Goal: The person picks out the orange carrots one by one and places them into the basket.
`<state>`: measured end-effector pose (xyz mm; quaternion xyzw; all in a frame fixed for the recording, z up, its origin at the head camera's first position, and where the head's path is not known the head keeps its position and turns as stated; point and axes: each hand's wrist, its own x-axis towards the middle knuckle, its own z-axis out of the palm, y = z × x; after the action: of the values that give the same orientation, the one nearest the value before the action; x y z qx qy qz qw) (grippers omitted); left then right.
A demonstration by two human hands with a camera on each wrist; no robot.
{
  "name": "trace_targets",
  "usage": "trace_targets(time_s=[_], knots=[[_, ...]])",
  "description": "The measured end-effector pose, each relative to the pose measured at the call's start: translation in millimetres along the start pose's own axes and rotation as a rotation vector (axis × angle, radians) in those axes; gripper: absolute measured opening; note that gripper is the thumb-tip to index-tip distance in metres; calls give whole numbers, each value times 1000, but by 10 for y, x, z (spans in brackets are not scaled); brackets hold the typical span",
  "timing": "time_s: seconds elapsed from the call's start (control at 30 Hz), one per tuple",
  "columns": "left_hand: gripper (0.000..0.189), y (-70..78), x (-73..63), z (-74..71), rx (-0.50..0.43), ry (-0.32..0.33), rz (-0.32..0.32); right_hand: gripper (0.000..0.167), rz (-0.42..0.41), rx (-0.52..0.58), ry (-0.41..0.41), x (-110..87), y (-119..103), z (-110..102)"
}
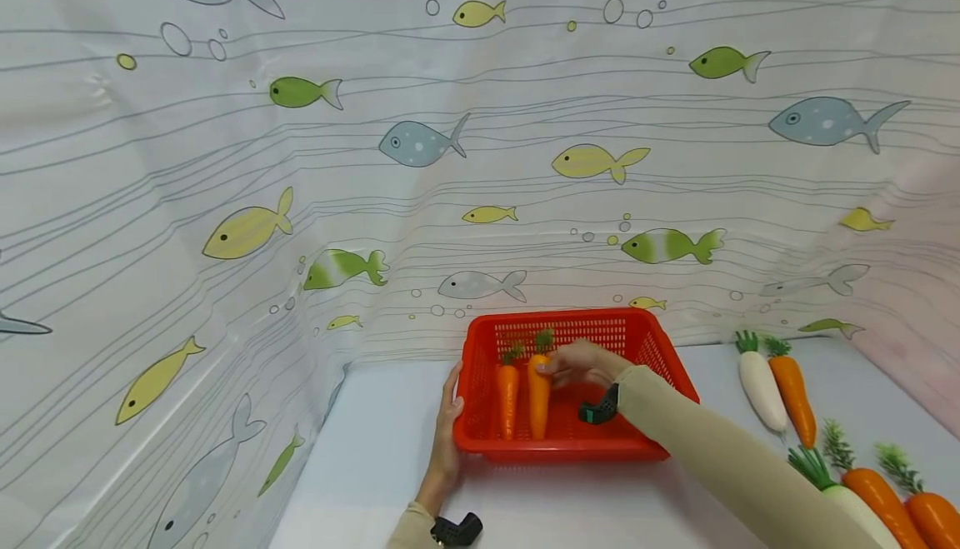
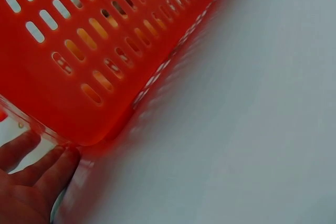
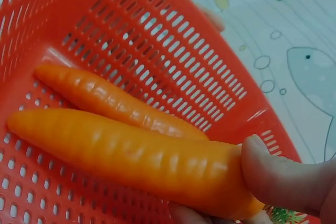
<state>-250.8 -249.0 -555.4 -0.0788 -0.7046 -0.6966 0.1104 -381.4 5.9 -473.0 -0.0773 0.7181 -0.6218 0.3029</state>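
Note:
A red perforated plastic basket point(image 1: 570, 449) stands on the white table against the back sheet. My right hand point(image 1: 577, 364) reaches into it and grips a carrot point(image 1: 538, 403) near its leafy top, thumb on one side and fingers beneath, as the right wrist view shows. A second carrot point(image 3: 121, 100) lies beside it along the basket's left side. My left hand point(image 1: 447, 432) rests against the basket's left outer wall, its fingers point(image 2: 58, 169) extended and touching near the lower corner in the left wrist view.
On the table to the right lie a white radish point(image 1: 762, 391) and a carrot point(image 1: 795, 399) side by side. Nearer, another white radish point(image 1: 858, 511) and two more carrots lie at the lower right. A fish-patterned sheet point(image 1: 525, 182) hangs behind and along the sides.

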Motion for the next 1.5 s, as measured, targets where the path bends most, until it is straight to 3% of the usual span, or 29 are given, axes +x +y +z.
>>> trace_targets(time_s=[0.4,0.63,1.03,1.5], knots=[[59,-12,-11,5,19,0,2,9,38,-81,-28,60,101,36],[60,-11,6,7,20,0,9,30,71,-165,-4,61,107,28],[62,-17,9,1,32,14,1,46,30,-231,-12,80,139,33],[62,-14,11,19,37,11,9,52,35,-339,38,82,136,24]])
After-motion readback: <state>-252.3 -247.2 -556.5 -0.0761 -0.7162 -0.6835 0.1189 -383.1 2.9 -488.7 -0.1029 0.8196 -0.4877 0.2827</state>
